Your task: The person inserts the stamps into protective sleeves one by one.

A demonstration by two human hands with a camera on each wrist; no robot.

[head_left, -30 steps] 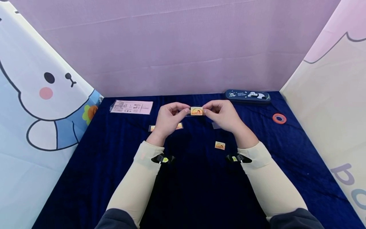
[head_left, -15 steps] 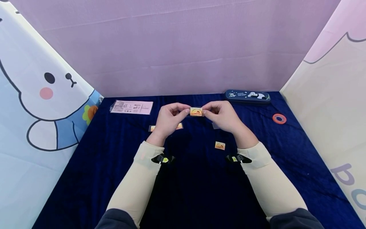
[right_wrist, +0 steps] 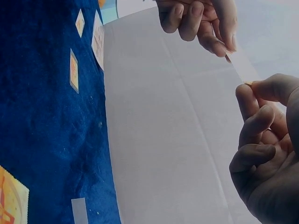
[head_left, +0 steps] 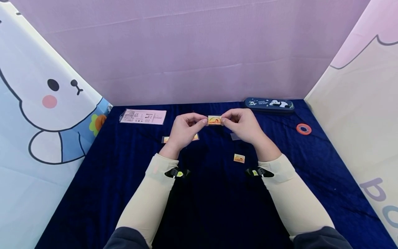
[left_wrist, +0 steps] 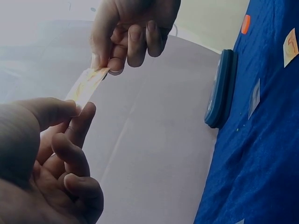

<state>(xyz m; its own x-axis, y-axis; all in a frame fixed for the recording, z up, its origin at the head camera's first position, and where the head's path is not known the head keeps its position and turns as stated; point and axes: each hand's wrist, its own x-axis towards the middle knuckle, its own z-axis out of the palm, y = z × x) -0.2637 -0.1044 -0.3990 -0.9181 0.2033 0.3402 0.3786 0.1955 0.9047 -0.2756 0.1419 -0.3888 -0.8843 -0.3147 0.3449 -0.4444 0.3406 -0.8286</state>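
Observation:
My left hand and right hand face each other above the cloth. Between them they pinch a small yellow-orange postage stamp, thumb and forefinger at either end. A clear sleeve's dark edge shows behind the stamp. In the left wrist view the stamp is tilted and clear of the table, and in the right wrist view it looks pale with glare. A loose stamp with toothed edges lies nearer me on the cloth. Beneath my left hand lie two sleeved stamps, partly hidden in the head view.
A clear strip lies under my right hand. At the back left is a pink printed slip in a sleeve. A panda pencil case stands at the back right, with an orange tape roll nearer. Fabric walls enclose the blue cloth.
The pinched stamp has shifted very slightly and changed its tilt between my fingers. Both hands stay in nearly the same place, and nothing on the cloth has moved.

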